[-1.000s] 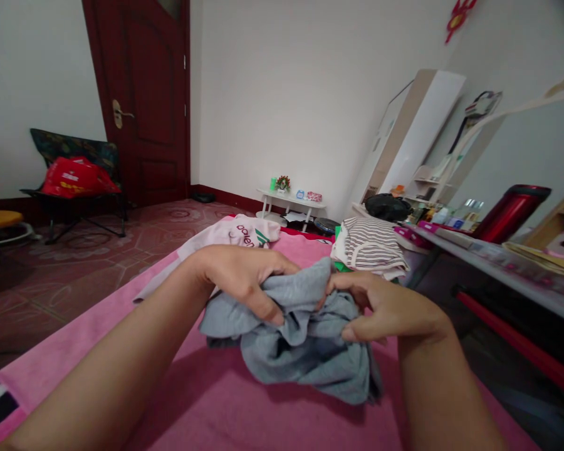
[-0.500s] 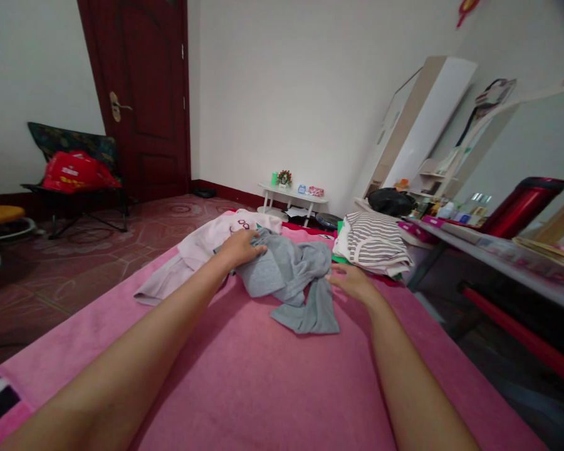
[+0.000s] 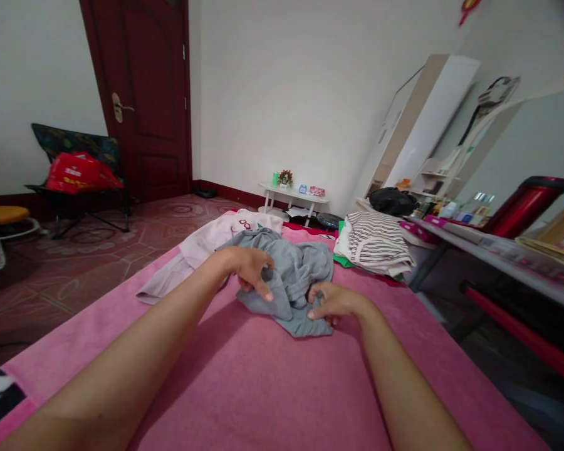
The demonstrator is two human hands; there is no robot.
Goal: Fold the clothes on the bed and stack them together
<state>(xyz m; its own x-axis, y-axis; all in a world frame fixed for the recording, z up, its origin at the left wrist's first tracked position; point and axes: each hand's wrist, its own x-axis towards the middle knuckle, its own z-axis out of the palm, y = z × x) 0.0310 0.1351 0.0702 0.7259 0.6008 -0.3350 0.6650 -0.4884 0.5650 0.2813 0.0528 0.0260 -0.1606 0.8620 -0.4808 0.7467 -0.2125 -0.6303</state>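
Observation:
A crumpled grey garment [image 3: 301, 260] lies on the pink bed cover [image 3: 263, 388]; its exact kind is hard to make out. My left hand [image 3: 254, 270] is on its near left part, fingers curled round a bit of the cloth with the thumb pointing right. At its near right corner, my right hand [image 3: 333, 303] has thumb and fingers bent around the fabric. Behind and left of it, a pale pink top [image 3: 202, 241] with dark red lettering is spread out, partly covered by the grey cloth.
Folded clothes, with a black-and-white striped garment [image 3: 380, 241] uppermost, are stacked at the bed's far right. A desk [image 3: 479, 250] with a red tumbler [image 3: 524, 207] stands to the right. Beyond the bed is a small white table [image 3: 294, 193]. A chair holds a red bag [image 3: 79, 172].
My left hand has come nearer and lower over the grey garment. My right hand has shifted left and down onto its near corner, and the loose flap there has been gathered in.

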